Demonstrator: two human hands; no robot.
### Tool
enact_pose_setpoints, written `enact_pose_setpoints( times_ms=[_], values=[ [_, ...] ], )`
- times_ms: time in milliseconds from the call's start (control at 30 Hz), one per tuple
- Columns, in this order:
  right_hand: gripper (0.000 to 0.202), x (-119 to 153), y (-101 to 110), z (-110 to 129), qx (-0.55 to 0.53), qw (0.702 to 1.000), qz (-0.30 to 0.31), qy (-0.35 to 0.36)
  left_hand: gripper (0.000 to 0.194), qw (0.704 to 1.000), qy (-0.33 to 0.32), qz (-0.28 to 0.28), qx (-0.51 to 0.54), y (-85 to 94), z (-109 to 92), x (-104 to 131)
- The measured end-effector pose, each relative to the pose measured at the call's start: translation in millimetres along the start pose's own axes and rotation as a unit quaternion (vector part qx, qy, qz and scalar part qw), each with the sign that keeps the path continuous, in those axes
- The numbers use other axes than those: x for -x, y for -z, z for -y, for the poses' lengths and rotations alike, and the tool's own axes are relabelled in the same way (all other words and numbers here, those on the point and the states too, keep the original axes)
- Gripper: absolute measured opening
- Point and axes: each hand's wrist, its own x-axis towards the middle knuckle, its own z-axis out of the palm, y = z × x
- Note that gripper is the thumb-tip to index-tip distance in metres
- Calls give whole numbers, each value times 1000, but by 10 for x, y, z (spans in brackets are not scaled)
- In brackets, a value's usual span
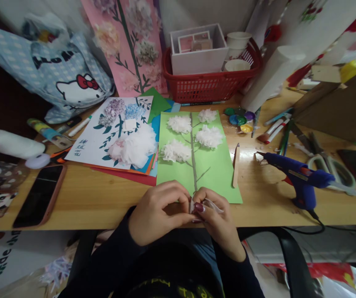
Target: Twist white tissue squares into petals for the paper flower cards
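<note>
My left hand (165,209) and my right hand (213,215) meet at the desk's front edge, fingers pinched together on a small piece of white tissue paper (210,203). Most of that piece is hidden by the fingers. Just beyond them lies a light green sheet (221,178) with a grey painted stem (193,161) and side branches. White ruffled paper flowers (209,136) sit on several of the branches, while one lower right branch is bare. To the left, a loose heap of white tissue (139,147) rests on a white sheet with painted leaves (81,145).
A blue glue gun (298,169) lies at right with its cord over the desk edge, near scissors (333,165). A wooden stick (236,165) borders the green sheet. Paint pots (241,119) and a red basket (209,87) stand behind. At left are a phone (39,196) and a bag (72,74).
</note>
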Motion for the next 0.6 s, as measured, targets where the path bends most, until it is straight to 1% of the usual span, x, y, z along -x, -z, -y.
enact_pose_setpoints(
  times_ms=[200,400,467,533,600],
  values=[
    [24,-19,-24,58,21,1000,-2,3,23,1000,2,4,1,-8,2,4],
    [24,-27,-6,25,-2,1000,7,12,23,1000,10,12,2,-4,-2,8],
    [24,-14,11,3,1,1000,9,10,23,999,18,28,6,15,-8,3],
    [25,0,26,-11,13,1000,18,5,23,998,29,62,11,35,-17,-6],
    [27,10,34,-11,19,999,39,2,22,994,41,101,15,50,-22,-18]
  ],
)
